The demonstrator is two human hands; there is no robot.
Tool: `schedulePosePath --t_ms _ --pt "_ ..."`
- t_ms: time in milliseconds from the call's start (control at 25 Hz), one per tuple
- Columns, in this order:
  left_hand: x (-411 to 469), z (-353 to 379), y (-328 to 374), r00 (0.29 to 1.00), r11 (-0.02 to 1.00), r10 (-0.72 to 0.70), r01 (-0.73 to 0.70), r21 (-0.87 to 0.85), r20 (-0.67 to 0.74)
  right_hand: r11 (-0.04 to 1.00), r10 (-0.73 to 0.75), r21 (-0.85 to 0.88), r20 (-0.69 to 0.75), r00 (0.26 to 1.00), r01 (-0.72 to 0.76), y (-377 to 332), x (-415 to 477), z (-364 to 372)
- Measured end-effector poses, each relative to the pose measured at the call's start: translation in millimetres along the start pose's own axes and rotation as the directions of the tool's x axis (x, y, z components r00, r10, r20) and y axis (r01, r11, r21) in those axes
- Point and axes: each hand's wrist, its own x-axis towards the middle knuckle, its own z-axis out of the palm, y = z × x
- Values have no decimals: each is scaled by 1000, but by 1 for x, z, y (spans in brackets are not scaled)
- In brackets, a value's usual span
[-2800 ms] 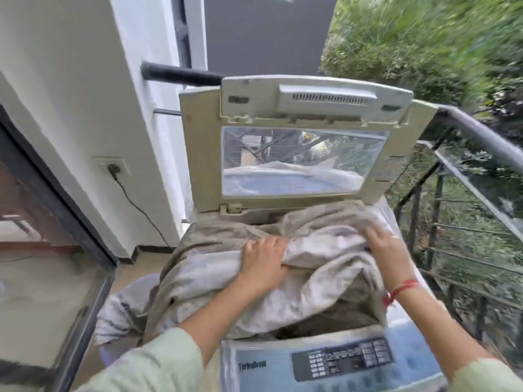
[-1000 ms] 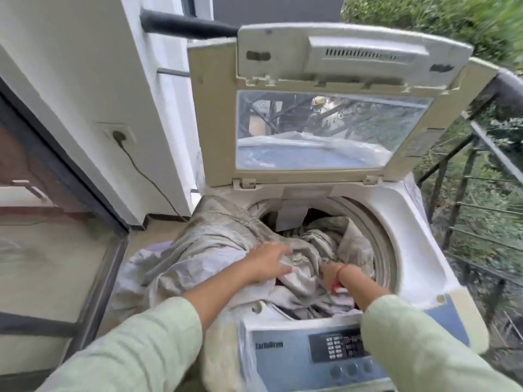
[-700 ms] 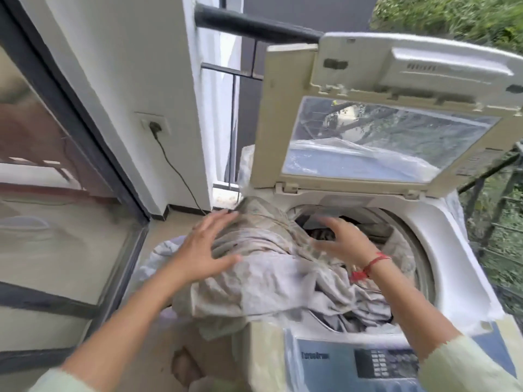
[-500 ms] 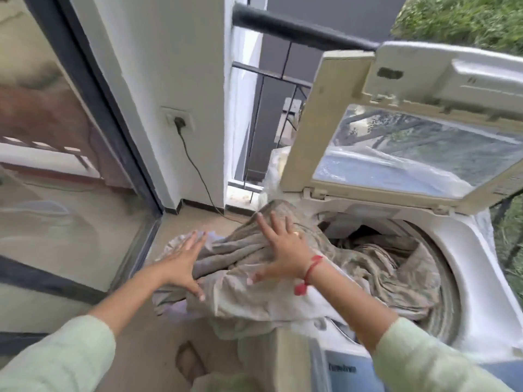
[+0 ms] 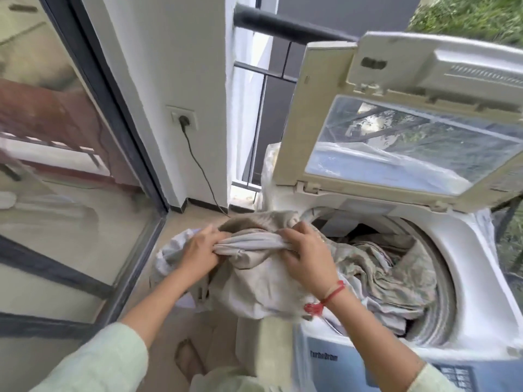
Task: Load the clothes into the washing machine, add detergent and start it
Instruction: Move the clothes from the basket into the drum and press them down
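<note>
Your left hand (image 5: 199,254) is closed in a fist on a bunched fold of the beige cloth (image 5: 254,278), just outside the left edge of the washing machine (image 5: 481,278). Your right hand (image 5: 307,258) is clamped on the same gathered roll of fabric a little to the right, fingers curled over the top of it, with a red thread (image 5: 332,294) tied around the wrist. Both hands grip the one twisted band of cloth stretched between them.

That cloth hangs over the machine's left rim: part of it droops down outside toward the floor, and the rest runs right into the drum (image 5: 441,278). The drum already holds crumpled beige and pale patterned fabric, piled up near the opening.

The lid (image 5: 297,123) stands raised behind the opening, its clear window (image 5: 410,148) showing reflections of branches. On the front panel below your right forearm you can read "TurboDrum" (image 5: 323,357); a button pad (image 5: 455,376) sits further right, its markings too small to read.

To the left, a black plug sits in a wall socket (image 5: 183,120), its cord trailing down to the floor. A glass sliding door (image 5: 70,165) fills the far left, and a dark railing (image 5: 283,24) runs behind the machine.
</note>
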Motion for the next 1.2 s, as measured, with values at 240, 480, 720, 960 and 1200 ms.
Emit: schedulePosePath --t_ms 240,480,720,960,1200 --pt "25 -43 183 814 923 366 -381 62 -452 972 -21 169 -623 782 161 30 -24 -165" --pt "42 81 248 855 879 109 -322 352 508 810 78 -506 -410 909 -298 192 -69 -135" --pt "24 25 170 926 955 276 -295 39 256 815 473 -579 683 557 18 184 -47 -37" --pt "27 -56 5 944 954 -171 86 289 283 999 -32 -23 20 999 33 23 47 -56" --pt "5 34 -60 895 955 -157 245 -168 417 833 199 -554 312 929 8 -28 57 63"
